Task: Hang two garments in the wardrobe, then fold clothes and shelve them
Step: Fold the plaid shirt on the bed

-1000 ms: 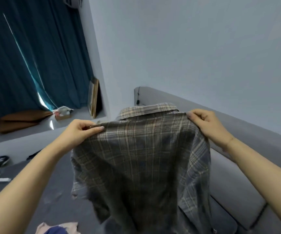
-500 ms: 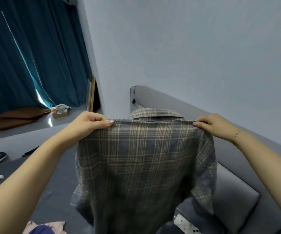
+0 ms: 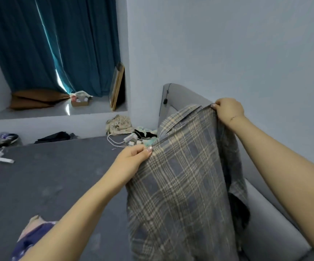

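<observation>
Two hands hold a plaid shirt (image 3: 180, 176) up above the bed (image 3: 48, 176), by the headboard.
Left hand (image 3: 133, 159) and right hand (image 3: 227, 110) each pinch a shoulder, grip clenched on cloth; best to level both before laying it flat. Small cardboard box (image 3: 79, 102) on sill holds crumpled items, unclear.

We have one head-worn view, looking forward and down, close over the bed (image 3: 58, 176), with curtains (image 3: 58, 44) far left and wall (image 3: 227, 44) right.
</observation>
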